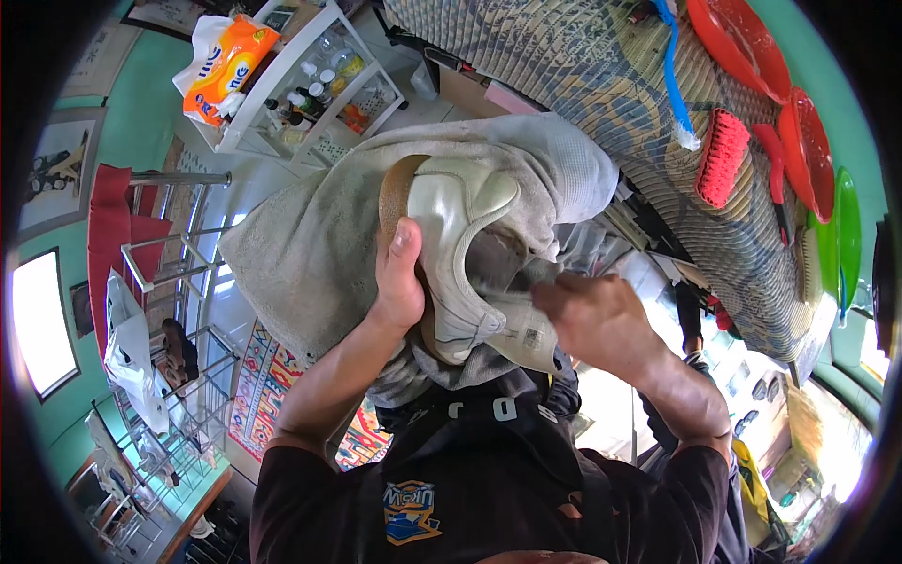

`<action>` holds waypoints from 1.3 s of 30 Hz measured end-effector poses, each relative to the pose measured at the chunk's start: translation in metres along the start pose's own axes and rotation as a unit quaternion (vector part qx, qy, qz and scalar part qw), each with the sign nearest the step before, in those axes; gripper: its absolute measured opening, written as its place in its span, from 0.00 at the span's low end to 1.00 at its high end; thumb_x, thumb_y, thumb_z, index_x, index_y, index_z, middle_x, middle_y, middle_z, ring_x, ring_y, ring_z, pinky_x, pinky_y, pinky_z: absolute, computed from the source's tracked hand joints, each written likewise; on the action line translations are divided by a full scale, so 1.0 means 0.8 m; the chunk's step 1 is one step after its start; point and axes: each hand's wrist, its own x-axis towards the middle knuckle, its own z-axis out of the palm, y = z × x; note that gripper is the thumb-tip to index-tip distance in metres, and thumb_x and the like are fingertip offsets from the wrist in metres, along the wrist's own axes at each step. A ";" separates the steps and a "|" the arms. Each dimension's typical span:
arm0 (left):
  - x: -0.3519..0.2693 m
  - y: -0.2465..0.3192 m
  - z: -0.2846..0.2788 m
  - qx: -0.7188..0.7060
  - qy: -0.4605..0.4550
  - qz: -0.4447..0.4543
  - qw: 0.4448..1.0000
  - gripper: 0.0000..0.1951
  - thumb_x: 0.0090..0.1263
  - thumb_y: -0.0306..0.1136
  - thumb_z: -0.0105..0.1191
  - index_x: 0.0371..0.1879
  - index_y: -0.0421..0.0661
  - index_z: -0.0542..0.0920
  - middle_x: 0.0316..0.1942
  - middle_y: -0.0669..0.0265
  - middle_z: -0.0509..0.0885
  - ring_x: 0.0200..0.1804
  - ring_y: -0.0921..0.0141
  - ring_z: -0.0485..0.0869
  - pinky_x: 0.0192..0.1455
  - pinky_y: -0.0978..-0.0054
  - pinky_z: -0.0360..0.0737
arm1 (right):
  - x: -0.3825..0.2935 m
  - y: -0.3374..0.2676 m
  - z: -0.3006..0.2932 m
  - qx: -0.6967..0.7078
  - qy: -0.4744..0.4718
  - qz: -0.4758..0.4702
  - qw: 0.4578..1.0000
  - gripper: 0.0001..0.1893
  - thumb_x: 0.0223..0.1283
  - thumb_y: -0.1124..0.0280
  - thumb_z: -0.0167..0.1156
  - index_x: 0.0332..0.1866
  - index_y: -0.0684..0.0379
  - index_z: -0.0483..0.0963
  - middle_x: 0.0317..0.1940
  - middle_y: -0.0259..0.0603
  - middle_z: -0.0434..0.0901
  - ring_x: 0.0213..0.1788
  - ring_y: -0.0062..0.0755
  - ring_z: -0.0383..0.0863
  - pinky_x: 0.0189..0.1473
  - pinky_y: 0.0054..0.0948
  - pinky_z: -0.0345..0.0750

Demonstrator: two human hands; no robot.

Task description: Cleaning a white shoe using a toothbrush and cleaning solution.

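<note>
A white shoe with a tan sole lies on its side on a grey towel spread over my lap. Around its sole my left hand is closed, with the thumb up along the edge. The shoe's opening faces right, and its pale tongue, bearing a small label, is folded out. My right hand is blurred beside the opening, fingers curled at something grey and smeared by motion; what it is I cannot tell.
On a patterned cloth-covered table at upper right lie a blue-handled brush, a red crocheted scrubber, a scrub brush, red bowls and a green one. A white shelf cart holds bottles and a tissue pack. Metal racks stand left.
</note>
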 end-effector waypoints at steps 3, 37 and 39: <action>-0.003 0.007 0.007 -0.024 -0.005 0.003 1.000 0.32 0.78 0.56 0.48 0.61 0.35 0.77 0.56 0.60 0.84 0.57 0.69 0.83 0.61 0.69 0.78 | 0.003 0.002 -0.008 0.013 0.051 0.022 0.998 0.07 0.56 0.75 0.63 0.40 0.57 0.83 0.26 0.35 0.80 0.26 0.35 0.84 0.26 0.33 0.82; -0.007 -0.007 -0.006 -0.002 0.014 -0.013 1.000 0.34 0.79 0.59 0.47 0.65 0.36 0.75 0.60 0.60 0.82 0.60 0.67 0.81 0.65 0.67 0.75 | -0.013 0.018 -0.008 0.165 0.077 0.063 0.981 0.07 0.55 0.77 0.70 0.40 0.62 0.84 0.34 0.44 0.87 0.34 0.43 0.89 0.37 0.36 0.84; -0.008 -0.007 -0.012 -0.018 -0.007 -0.020 1.000 0.34 0.79 0.58 0.47 0.66 0.36 0.74 0.61 0.60 0.81 0.62 0.67 0.80 0.67 0.67 0.74 | -0.012 0.025 -0.008 0.165 0.167 0.053 0.971 0.05 0.59 0.73 0.64 0.39 0.58 0.82 0.29 0.42 0.85 0.29 0.45 0.86 0.33 0.38 0.83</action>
